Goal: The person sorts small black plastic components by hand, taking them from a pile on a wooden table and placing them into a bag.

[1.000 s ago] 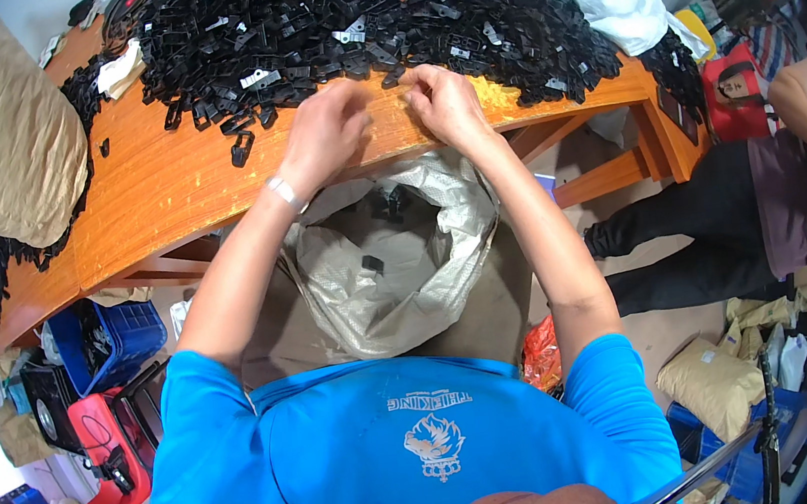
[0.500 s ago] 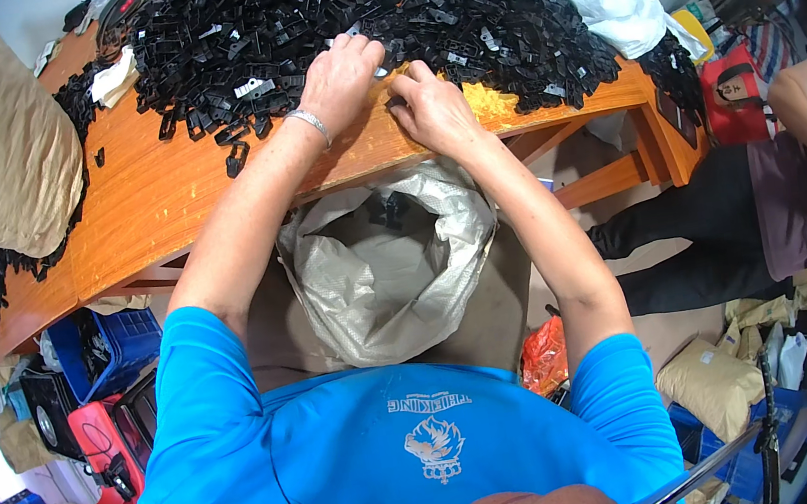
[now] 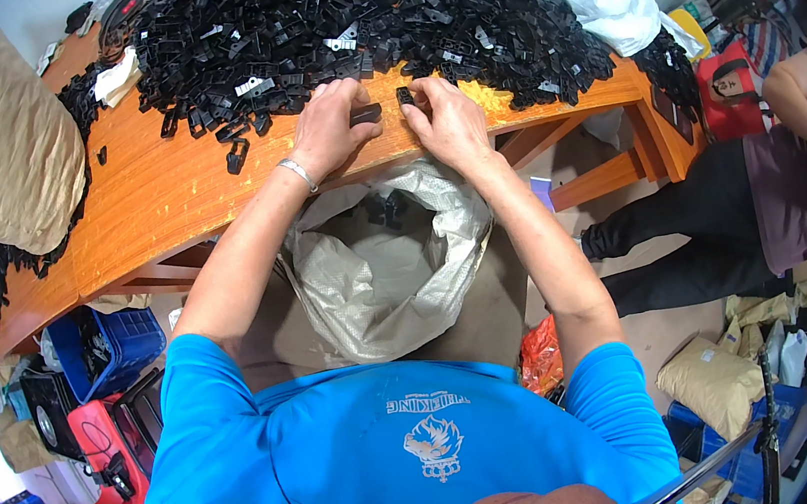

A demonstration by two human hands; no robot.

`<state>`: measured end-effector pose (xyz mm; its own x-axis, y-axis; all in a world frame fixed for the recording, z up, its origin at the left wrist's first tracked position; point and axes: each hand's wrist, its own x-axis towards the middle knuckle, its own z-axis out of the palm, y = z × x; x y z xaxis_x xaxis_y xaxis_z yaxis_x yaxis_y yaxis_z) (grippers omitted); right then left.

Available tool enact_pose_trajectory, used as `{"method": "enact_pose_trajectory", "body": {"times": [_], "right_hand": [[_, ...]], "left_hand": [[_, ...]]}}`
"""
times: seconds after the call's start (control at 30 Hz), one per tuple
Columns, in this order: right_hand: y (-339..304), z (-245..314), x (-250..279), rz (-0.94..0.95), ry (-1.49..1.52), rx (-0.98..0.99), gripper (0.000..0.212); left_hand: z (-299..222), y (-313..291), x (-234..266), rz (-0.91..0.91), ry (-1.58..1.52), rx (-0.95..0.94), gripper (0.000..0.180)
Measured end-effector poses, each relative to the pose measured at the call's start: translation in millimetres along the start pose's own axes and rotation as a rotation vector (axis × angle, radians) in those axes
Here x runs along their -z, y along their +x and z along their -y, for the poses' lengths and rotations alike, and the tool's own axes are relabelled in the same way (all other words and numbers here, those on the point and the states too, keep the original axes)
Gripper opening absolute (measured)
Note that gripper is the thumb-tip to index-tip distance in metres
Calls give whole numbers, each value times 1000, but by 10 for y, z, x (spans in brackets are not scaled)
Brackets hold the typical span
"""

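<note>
Both hands rest near the front edge of a wooden table [image 3: 167,215]. My left hand [image 3: 330,132] is closed on a small black plastic part [image 3: 365,114], held between thumb and fingers. Across a narrow gap, my right hand [image 3: 449,117] pinches another small black plastic part [image 3: 405,97] at its fingertips. Just beyond the hands spreads a large pile of black plastic parts [image 3: 237,46], with a few silvery pieces among them. Below the table edge, between my forearms, an open white woven sack [image 3: 372,321] holds a few dark pieces at its bottom.
A brown paper sack [image 3: 3,150] stands at the left end of the table. White bags [image 3: 599,1] lie over the pile's far right. Blue crates [image 3: 114,353] and a red chair [image 3: 98,430] are at lower left. Another person [image 3: 789,194] stands at right.
My left hand has drawn back from the pile toward the table edge with a black part. My right hand has shifted slightly right and nearer, its black part now showing.
</note>
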<state>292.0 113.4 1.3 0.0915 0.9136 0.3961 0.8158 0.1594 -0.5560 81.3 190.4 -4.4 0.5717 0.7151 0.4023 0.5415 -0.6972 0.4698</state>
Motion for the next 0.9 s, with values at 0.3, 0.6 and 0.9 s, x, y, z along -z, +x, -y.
{"method": "enact_pose_trajectory", "body": {"times": [0.3, 0.6, 0.9], "right_hand": [[84, -3, -137, 53, -268, -72, 33], [-17, 306, -190, 87, 11, 127, 25], [-122, 286, -257, -3, -119, 382, 31]], "left_hand": [[32, -162, 96, 32, 12, 111, 39], [112, -163, 52, 26, -34, 120, 34], [111, -178, 96, 68, -64, 100, 35]]}}
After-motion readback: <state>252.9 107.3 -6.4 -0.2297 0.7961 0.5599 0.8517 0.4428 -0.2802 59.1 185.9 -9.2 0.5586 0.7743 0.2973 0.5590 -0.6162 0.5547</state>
